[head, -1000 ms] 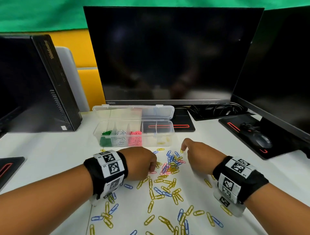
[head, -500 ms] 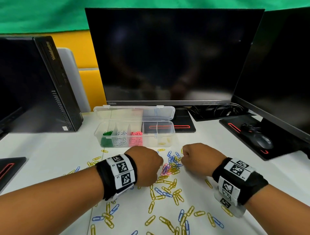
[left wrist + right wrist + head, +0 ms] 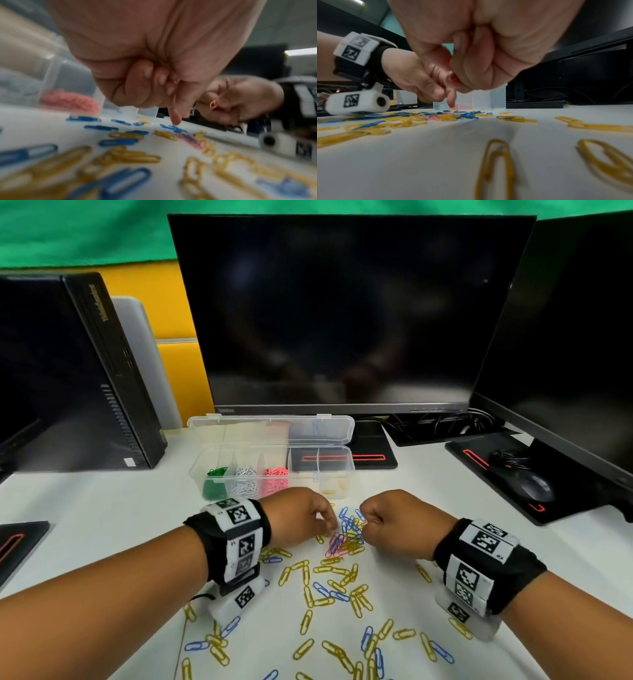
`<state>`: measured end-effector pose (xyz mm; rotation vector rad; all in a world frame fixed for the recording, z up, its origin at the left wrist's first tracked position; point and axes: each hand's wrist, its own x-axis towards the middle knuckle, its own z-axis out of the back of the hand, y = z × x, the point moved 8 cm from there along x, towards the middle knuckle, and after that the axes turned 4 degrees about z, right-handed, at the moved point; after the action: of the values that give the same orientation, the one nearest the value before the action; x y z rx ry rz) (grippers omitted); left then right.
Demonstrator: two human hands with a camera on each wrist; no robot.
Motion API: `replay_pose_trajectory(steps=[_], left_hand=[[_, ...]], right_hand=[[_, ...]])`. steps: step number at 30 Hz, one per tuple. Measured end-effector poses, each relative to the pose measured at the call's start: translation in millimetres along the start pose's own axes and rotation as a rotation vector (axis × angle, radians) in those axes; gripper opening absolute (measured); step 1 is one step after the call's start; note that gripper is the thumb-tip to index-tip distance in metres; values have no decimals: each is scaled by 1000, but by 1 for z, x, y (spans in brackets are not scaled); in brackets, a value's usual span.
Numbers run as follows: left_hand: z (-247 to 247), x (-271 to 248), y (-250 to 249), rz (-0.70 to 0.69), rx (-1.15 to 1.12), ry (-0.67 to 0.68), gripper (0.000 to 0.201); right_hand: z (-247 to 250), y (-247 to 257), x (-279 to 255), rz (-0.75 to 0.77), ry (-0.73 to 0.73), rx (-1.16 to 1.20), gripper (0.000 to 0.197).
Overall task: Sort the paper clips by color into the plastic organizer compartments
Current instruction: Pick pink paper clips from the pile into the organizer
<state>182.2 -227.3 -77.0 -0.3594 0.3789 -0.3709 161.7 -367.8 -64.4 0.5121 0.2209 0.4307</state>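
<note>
We have both hands low over the mixed heap of paper clips [image 3: 346, 537] just near of the clear plastic organizer [image 3: 274, 470], so a picked clip has only a short way to travel. Our left hand [image 3: 298, 517] is curled, with one finger pointing down onto the blue clips at the heap's far edge, we judge to drag one free of the tangle; it grips nothing that we can see. Our right hand [image 3: 394, 522] is bunched with its fingertips drawn together, and the right wrist view shows a reddish glint between them, perhaps a pink clip, though we cannot tell for sure.

The organizer stands open, its lid [image 3: 270, 428] tipped back on the far side so every compartment is reachable from above. Green clips [image 3: 215, 482], white clips [image 3: 245, 481] and pink clips [image 3: 275, 479] fill the three left compartments; the rightmost holds a few yellow ones [image 3: 334, 487]. Yellow and blue clips lie scattered across the white desk [image 3: 102, 508], so much sorting remains.
</note>
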Motion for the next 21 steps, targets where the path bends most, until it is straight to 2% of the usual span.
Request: replay_pose_trajectory(steps=[3,7,9,11,13,15,16,18,19,21], left_hand=[[-5,-1,-16,-116,290,-14,31],[-4,1,-18,-169,376,-56,28],[-4,0,-17,-196,409,-64,26],[-5,-3,-23,-277,490,-90,24],[-7,-7,-28,-358,571,-113,23],[-7,-8,-26,-361,576,-136,25],[-3,-8,-23,-317,529,-149,23],[8,-3,-9,-162,321,-155,19],[12,0,-1,-81,179,-126,22],[14,3,12,46,-125,-44,28]], right_hand=[[2,-1,-2,27,-6,112,35],[10,-3,-2,47,-86,171,31],[17,-2,0,19,-99,206,23],[21,-3,1,-46,-61,323,23],[16,-3,1,-125,41,544,25],[7,-2,1,-198,109,661,22],[4,-3,4,-202,110,599,26],[4,1,12,-108,65,243,29],[3,6,17,-42,45,77,23],[-4,14,22,16,58,-89,9]])
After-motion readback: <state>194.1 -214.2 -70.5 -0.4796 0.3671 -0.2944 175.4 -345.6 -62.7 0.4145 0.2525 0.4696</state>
